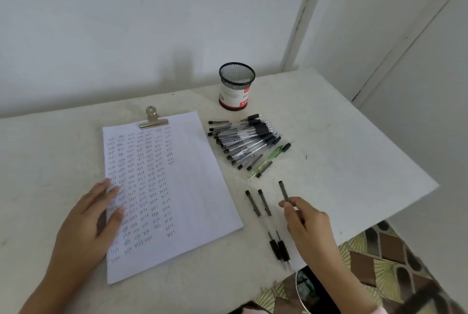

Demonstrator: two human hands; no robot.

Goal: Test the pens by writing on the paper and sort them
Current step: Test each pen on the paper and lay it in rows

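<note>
White table point(342, 136): mesh cup point(236, 85) behind pen pile point(245, 141); left hand point(93, 220) flat on paper point(190, 174), right hand point(306, 225) pinches pen point(283, 190).

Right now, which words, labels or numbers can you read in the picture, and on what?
Paper: columns of short handwritten marks, too small to read.
Mesh pen cup: red and white label, print blurred.
Green pen: barrel print too small.
Nothing reads clearly.

Matt white paper point(177, 187); shiny metal clip point(152, 121); black wire-mesh cup point(236, 85); clear plastic pens point(245, 141).
</note>
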